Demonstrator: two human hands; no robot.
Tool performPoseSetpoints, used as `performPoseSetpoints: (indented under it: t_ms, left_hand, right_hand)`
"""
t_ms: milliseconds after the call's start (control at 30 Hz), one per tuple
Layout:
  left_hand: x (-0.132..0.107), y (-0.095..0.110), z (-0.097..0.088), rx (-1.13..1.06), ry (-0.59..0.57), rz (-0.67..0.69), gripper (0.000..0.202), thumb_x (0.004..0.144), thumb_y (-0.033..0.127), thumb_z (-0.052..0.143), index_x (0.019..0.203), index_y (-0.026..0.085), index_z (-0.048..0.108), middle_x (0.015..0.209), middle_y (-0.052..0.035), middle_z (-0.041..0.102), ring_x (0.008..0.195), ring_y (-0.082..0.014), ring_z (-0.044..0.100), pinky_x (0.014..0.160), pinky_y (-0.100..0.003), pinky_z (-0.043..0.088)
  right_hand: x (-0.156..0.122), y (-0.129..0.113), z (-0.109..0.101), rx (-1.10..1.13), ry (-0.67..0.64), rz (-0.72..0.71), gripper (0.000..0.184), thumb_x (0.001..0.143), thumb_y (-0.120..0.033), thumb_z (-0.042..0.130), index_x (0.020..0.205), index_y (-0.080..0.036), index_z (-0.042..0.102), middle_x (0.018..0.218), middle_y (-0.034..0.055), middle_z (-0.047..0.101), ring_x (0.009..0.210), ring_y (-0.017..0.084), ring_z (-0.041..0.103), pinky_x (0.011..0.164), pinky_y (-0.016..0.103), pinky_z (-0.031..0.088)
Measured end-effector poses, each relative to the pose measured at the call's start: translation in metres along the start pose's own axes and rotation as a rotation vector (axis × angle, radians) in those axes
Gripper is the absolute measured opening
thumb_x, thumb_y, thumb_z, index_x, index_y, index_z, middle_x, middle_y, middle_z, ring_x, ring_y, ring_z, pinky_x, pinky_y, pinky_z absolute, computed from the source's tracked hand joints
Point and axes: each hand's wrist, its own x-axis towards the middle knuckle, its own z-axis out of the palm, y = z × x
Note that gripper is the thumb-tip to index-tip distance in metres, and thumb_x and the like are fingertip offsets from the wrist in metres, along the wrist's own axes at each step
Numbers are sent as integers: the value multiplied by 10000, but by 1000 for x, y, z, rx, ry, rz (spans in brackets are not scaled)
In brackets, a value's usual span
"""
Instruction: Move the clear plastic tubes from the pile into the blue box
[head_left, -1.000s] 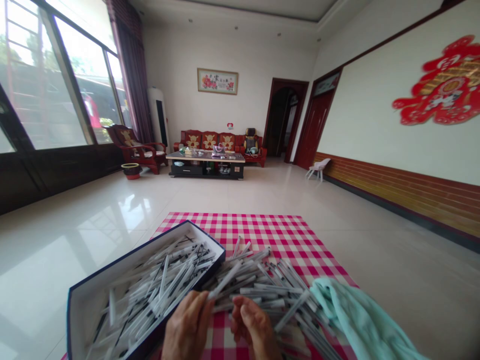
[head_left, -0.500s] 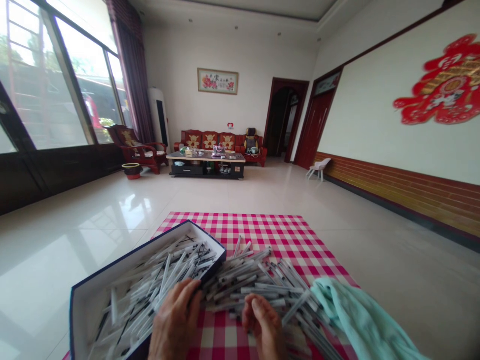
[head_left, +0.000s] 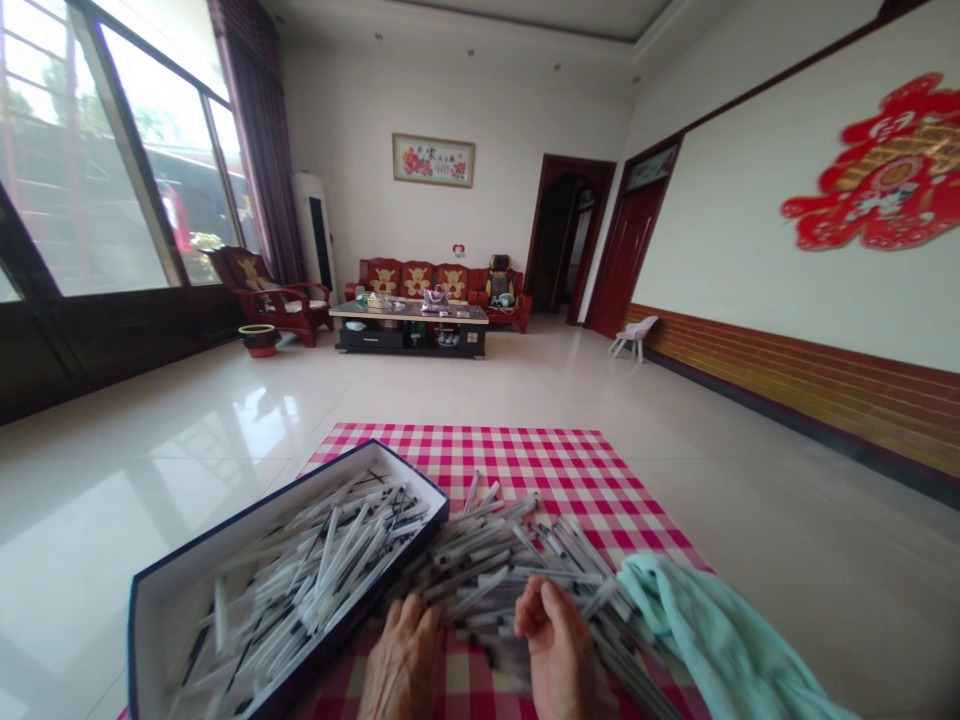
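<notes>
My left hand (head_left: 403, 655) is low over the checked cloth (head_left: 555, 455), at the near edge of a loose pile of pens (head_left: 480, 545) with clear barrels and dark ends. Its fingers are bent down and together, and what lies under the fingertips is hidden. My right hand (head_left: 559, 645) is over the pile's near right part, fingers curled in against the thumb; I cannot make out anything in them. To the left, a blue-edged white box (head_left: 169, 590) holds many whitish pen tubes (head_left: 330, 550) and thin dark sticks.
A mint-green cloth (head_left: 705, 620) lies at the right, against the pens. Beyond the checked cloth, shiny tile floor (head_left: 465, 390) stretches to a low table (head_left: 409, 325) and a red wooden sofa (head_left: 420, 280). A small pale chair (head_left: 636, 335) stands by the right wall.
My left hand has moved from the box's near edge, right and down onto the pile's near edge. My right hand has shifted a little right. The view has shifted slightly.
</notes>
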Motion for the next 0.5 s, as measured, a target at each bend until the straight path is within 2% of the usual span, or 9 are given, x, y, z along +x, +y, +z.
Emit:
performPoseSetpoints:
  t_ms: [167,300,400,500]
  left_hand:
    - [-1,0,-6,-82,107,41,167,878,196,477,900,224,640,829,-51,644,760,-196,606,641,-267,502]
    - [-1,4,-9,-201,201,109,151,890,208,473,967,219,602,858,-53,637,755,-178,616,661,-253,517]
    - [-3,8,-3,-332,228,139,168,915,206,427,1003,217,569,848,-45,631,722,-151,634,648,-217,523]
    - [-5,15,6,-464,241,130,199,942,224,365,976,219,561,769,-26,611,637,-127,632,616,-189,521]
  right_hand:
    - [-1,4,-1,-98,-28,22,260,755,-441,668,807,-186,665,603,-21,585,534,123,507,486,229,431]
    - [-1,9,1,-277,-82,56,410,676,-467,729,980,-198,671,864,64,698,724,217,635,538,273,491]
    - [-6,13,4,-281,-211,66,531,682,-490,717,1137,-232,622,1081,103,694,964,293,639,666,324,525]
    - [-13,14,8,-283,-273,86,495,728,-493,680,1144,-232,622,1070,103,706,1012,295,626,801,373,499]
